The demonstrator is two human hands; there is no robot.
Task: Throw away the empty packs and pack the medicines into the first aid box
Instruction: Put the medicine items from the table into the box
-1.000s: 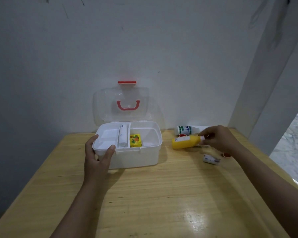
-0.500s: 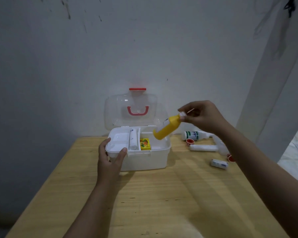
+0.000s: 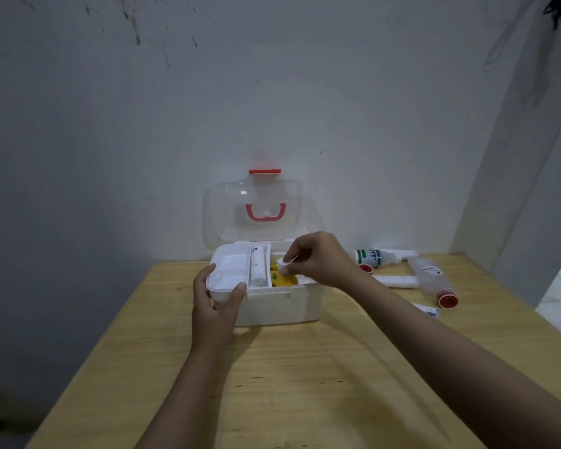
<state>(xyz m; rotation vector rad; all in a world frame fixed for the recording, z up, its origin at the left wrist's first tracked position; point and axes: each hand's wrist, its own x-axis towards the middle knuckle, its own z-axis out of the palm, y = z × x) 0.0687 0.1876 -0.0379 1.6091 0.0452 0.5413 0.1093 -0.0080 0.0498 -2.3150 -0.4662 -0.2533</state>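
The white first aid box [image 3: 274, 307] stands open on the wooden table, its clear lid [image 3: 259, 215] upright against the wall. My left hand [image 3: 216, 306] grips the box's front left corner. My right hand [image 3: 318, 259] is over the right compartment, fingers pinched on the white cap of the yellow bottle [image 3: 285, 279], which is lowered into the box beside a small yellow pack [image 3: 274, 272]. A white tube [image 3: 257, 265] lies in the tray's middle slot.
To the right of the box lie a green-labelled white bottle [image 3: 374, 257], a red cap [image 3: 366, 268], a white tube [image 3: 397, 281], a clear bottle with a red cap [image 3: 433, 280] and a small white tube [image 3: 429, 311]. The table's right edge is near them.
My right hand lifted the yellow bottle off the table, carried it left over the box and lowered it into the right compartment. My left hand stayed on the box corner.
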